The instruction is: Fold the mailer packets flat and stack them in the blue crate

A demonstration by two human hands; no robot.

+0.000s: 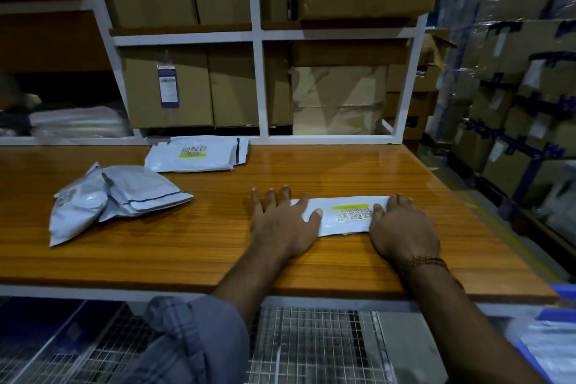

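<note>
On the table (218, 243), four mailers, two hands pressing one (339, 217)

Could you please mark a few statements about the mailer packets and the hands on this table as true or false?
1. Both hands press on one folded packet. True.
2. The left hand is clenched in a fist. False: its fingers lie spread flat.
3. Two puffy packets lie at the table's left. True.
4. The flat stack near the shelf sits inside a crate. False: it rests on the wooden table.
5. The right hand wears a wrist bracelet. True.
</note>
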